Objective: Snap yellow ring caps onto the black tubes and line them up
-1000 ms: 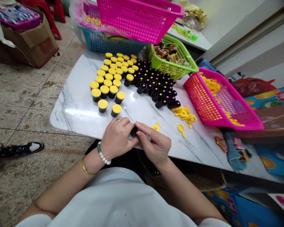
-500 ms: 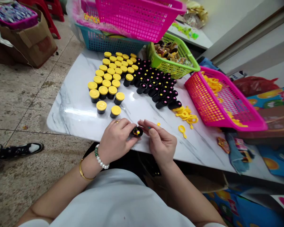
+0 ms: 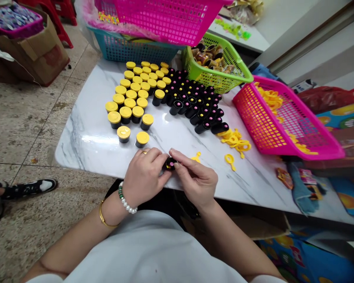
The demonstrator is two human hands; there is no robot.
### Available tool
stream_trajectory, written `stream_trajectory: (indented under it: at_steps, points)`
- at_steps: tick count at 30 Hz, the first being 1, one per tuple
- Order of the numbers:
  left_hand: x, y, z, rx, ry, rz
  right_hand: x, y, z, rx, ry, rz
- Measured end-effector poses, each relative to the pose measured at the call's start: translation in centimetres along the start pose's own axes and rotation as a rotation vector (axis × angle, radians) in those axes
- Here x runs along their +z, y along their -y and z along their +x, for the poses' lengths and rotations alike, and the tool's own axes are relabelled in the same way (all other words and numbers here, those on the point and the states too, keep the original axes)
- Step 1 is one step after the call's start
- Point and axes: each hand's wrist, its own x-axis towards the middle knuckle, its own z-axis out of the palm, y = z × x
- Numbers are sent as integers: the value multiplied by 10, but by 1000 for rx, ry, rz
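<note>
— The grip of the left hand (image 3: 146,173) is closed on a little black pot (image 3: 169,163). Its fingers curl around the pot's left side.

— And the right hand (image 3: 196,181)?

— Its grip is pinched on the same black pot, at the open top. One finger lies over the top and the thumb is under it.

— Where is the black pot?

— In the middle, at the near edge of the desk (image 3: 91,137), held between both hands. You can see a pink dot inside it.

— What is close by?

— A yellow ring (image 3: 196,158) lies on the desk just right of the fingers. A second yellow ring (image 3: 229,160) lies a bit more to the right. A heap of yellow rings (image 3: 235,139) sits just behind that one.

— What is farther away?

— Pots with yellow lids (image 3: 131,103) stand in rows on the far left. Open black pots (image 3: 194,103) are packed right beside them. A green basket (image 3: 221,80) sits behind those. A pink basket (image 3: 253,118) on the right has more yellow bits in it.

— Anything on the arm?

— A white bead band (image 3: 125,198) and a gold bangle (image 3: 104,216) are on the left wrist. A black and white shoe (image 3: 29,188) is on the floor at the left.
</note>
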Motion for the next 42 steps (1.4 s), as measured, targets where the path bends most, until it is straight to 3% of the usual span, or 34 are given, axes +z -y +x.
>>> stream_trajectory:
  at_steps: [6,13,22,25,27,29,33,36,42]
  points:
    - [1,1,0,1,19,9,-1,3,7,-23,162,3]
    - [0,0,0,-9,13,7,-3,0,6,28,96,-18]
    - [1,1,-1,-27,29,-7,-1,3,2,-160,166,-229]
    - [-1,0,0,-22,2,-47,-16,-1,6,-248,62,-318]
    - [-1,-1,0,-17,-23,-88,-31,-6,6,-282,-78,-508]
    - [-3,-1,0,-12,-36,-123,-46,-12,3,-267,-124,-719]
    - [-5,2,0,44,-6,-159,-56,-15,-18,-242,49,-869]
    - [-6,4,-1,99,32,-189,-52,-10,-31,-223,69,-851]
    - [-6,4,0,77,18,-208,-62,3,-15,-12,245,-804]
